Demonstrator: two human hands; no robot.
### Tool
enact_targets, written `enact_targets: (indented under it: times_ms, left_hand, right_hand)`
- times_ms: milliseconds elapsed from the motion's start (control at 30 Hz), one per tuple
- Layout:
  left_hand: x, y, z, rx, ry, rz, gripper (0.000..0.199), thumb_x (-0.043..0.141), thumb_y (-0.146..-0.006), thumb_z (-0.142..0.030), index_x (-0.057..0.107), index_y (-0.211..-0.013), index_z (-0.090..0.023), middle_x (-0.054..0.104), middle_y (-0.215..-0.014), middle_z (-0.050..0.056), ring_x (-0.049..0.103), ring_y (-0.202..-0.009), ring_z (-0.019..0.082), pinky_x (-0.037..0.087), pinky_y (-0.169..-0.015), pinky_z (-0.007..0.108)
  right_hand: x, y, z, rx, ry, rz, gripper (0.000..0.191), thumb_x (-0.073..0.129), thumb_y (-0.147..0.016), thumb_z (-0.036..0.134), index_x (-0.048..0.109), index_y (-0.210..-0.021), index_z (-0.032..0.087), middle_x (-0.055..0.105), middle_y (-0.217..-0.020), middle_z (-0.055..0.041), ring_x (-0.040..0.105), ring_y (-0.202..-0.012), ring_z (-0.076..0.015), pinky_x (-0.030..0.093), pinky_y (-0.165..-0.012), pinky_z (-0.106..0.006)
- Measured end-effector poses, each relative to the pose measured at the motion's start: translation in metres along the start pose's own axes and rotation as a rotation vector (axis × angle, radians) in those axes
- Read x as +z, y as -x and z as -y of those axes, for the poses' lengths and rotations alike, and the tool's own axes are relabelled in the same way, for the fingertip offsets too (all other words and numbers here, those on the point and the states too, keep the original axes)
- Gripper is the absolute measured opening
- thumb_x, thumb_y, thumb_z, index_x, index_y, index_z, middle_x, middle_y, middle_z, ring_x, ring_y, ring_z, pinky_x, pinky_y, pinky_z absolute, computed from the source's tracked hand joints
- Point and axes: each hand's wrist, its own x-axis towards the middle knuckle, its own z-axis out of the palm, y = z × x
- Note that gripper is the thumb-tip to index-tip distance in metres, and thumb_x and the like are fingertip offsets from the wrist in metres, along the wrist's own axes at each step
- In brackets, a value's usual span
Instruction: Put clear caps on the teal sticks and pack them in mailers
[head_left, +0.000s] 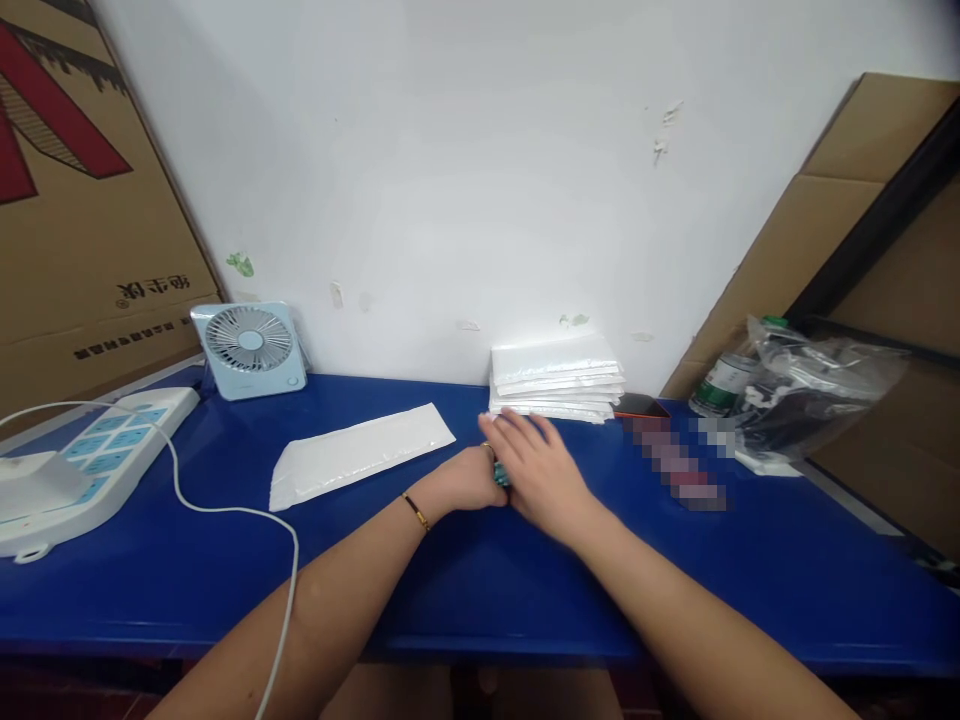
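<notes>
Over the blue table my two hands meet. My left hand is closed in a fist around a small teal thing, of which only a sliver shows between the hands. Against it, from the right, lies my right hand, its fingers stretched out and slightly apart; its thumb is hidden. A flat white padded envelope rests on the table to the left of my hands. Just beyond them, by the wall, a stack of white padded envelopes stands a little uneven.
At the left are a light blue fan and a white power strip; a white cable runs across my left forearm. On the right lie a dark phone-like slab, a bottle and a clear plastic bag. Cardboard flanks both sides.
</notes>
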Motion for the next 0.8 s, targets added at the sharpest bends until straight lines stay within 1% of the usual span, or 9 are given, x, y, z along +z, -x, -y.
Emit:
enact_targets:
  times_ms: [100,167,233,333,467,567,667,733,800]
  left_hand:
    - [0.004,0.001,-0.005,-0.03,0.097,0.169,0.014,0.054,-0.059,-0.014,0.051,-0.072,-0.017,0.052,-0.052,-0.003,0.056,-0.05,0.016,0.039,-0.042,0.023]
    - [0.003,0.003,-0.005,-0.109,0.189,0.2,0.021,0.055,-0.058,-0.016,0.05,-0.078,-0.017,0.05,-0.049,-0.005,0.056,-0.047,0.016,0.039,-0.04,0.022]
    - [-0.001,0.006,-0.003,-0.147,0.2,0.191,0.034,0.058,-0.056,-0.018,0.05,-0.089,-0.016,0.057,-0.054,-0.003,0.06,-0.05,0.017,0.042,-0.041,0.022]
    - [-0.011,0.011,0.004,-0.172,0.071,0.17,0.047,0.059,-0.058,-0.024,0.05,-0.103,-0.017,0.065,-0.066,0.001,0.063,-0.051,0.018,0.044,-0.044,0.023]
    - [-0.018,0.014,0.005,-0.143,-0.256,0.057,0.026,0.054,-0.066,-0.036,0.06,-0.084,-0.018,0.068,-0.075,0.006,0.065,-0.065,0.022,0.047,-0.054,0.028]
    - [-0.012,0.013,-0.002,-0.104,-0.414,-0.042,0.024,0.048,-0.073,-0.036,0.062,-0.077,-0.017,0.068,-0.081,0.011,0.066,-0.075,0.026,0.048,-0.061,0.031]
    - [0.0,0.013,-0.01,-0.062,-0.493,-0.092,0.023,0.046,-0.076,-0.03,0.064,-0.081,-0.016,0.068,-0.081,0.013,0.065,-0.078,0.027,0.05,-0.067,0.034]
    - [0.008,0.013,-0.015,-0.037,-0.53,-0.119,0.022,0.046,-0.076,-0.025,0.064,-0.084,-0.016,0.068,-0.082,0.013,0.065,-0.08,0.027,0.05,-0.069,0.036]
    - [0.011,0.012,-0.019,-0.048,-0.557,-0.128,0.021,0.046,-0.076,-0.022,0.064,-0.085,-0.016,0.068,-0.083,0.014,0.065,-0.08,0.028,0.05,-0.068,0.037]
  right_hand:
    - [0.009,-0.006,0.013,0.041,0.153,0.195,0.043,0.04,-0.085,0.007,0.047,-0.127,0.012,0.062,-0.105,-0.0169,0.055,-0.099,-0.0278,0.039,-0.085,-0.04]
    - [0.015,-0.008,0.012,0.084,0.208,0.276,0.028,0.04,-0.086,0.009,0.057,-0.108,0.012,0.064,-0.091,-0.0154,0.057,-0.086,-0.0257,0.041,-0.074,-0.035]
    - [0.018,-0.007,0.006,0.085,0.237,0.291,0.019,0.042,-0.086,0.01,0.059,-0.095,0.013,0.063,-0.088,-0.0143,0.057,-0.084,-0.0251,0.04,-0.069,-0.033]
    - [0.015,-0.005,-0.008,0.121,0.269,0.264,0.015,0.044,-0.086,0.011,0.057,-0.09,0.015,0.063,-0.087,-0.0127,0.057,-0.081,-0.024,0.039,-0.065,-0.031]
    - [0.007,-0.002,-0.02,0.18,0.286,0.224,0.011,0.048,-0.081,0.012,0.056,-0.088,0.017,0.064,-0.085,-0.0111,0.056,-0.078,-0.0228,0.039,-0.065,-0.031]
    - [0.004,-0.002,-0.015,0.134,0.295,0.144,0.009,0.051,-0.078,0.015,0.058,-0.085,0.016,0.064,-0.083,-0.012,0.055,-0.084,-0.026,0.038,-0.08,-0.039]
    - [0.008,-0.006,-0.001,0.055,0.278,0.137,0.01,0.051,-0.077,0.014,0.06,-0.082,0.016,0.065,-0.081,-0.0128,0.056,-0.088,-0.0273,0.028,-0.097,-0.046]
    - [0.013,-0.007,0.007,0.084,0.248,0.225,0.015,0.049,-0.077,0.011,0.062,-0.084,0.015,0.067,-0.078,-0.0128,0.06,-0.081,-0.025,0.034,-0.092,-0.043]
    - [0.018,-0.008,0.01,0.161,0.218,0.295,0.017,0.047,-0.078,0.011,0.062,-0.087,0.014,0.069,-0.078,-0.0128,0.063,-0.074,-0.024,0.042,-0.077,-0.038]
